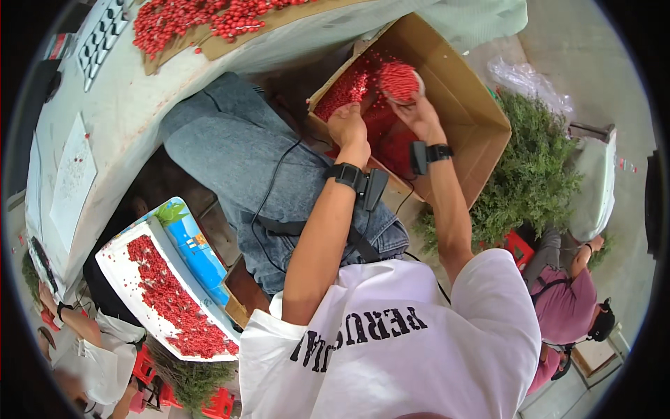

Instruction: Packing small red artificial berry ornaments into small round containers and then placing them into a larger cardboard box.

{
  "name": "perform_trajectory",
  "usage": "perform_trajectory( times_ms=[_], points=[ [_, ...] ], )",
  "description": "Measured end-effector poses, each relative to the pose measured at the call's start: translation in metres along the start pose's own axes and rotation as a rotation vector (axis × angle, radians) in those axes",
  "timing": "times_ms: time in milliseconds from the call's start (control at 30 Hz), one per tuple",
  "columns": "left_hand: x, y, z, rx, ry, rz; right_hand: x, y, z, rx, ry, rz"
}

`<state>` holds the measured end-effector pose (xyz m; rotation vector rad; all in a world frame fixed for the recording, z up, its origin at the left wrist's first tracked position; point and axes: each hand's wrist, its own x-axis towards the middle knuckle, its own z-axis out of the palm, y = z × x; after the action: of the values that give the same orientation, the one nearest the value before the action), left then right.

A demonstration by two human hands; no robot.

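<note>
Over a cardboard box [481, 143], my right hand [421, 120] is closed round a packed round bundle of small red berries [399, 82] with a pale edge. My left hand [347, 126] is beside it at the box's near left side. Its fingers are pinched together at a cluster of small red berries [356, 87]; the fingertips are partly hidden among them. Loose red berries [333, 99] lie heaped in the box, and more red covers its bottom between my wrists.
A cloth-covered table [139, 98] on the left bears red berries [188, 24] on cardboard. A white foam tray [118, 262] of red berries stands by my left thigh. Green foliage [530, 160] lies right of the box. Other people [569, 297] sit at both sides.
</note>
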<state>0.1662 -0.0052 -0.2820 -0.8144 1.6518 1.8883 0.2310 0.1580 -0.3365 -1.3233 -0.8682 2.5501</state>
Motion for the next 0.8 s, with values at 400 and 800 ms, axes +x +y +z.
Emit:
perform_trajectory(
  times_ms=[400,800],
  points=[
    [-0.001,0.007,-0.005,0.001,-0.043,-0.038,-0.077,-0.025,0.076,-0.440,0.048,-0.652],
    [0.003,0.005,-0.004,-0.104,-0.111,-0.082,-0.085,-0.039,0.091,-0.574,0.057,-0.876]
  ],
)
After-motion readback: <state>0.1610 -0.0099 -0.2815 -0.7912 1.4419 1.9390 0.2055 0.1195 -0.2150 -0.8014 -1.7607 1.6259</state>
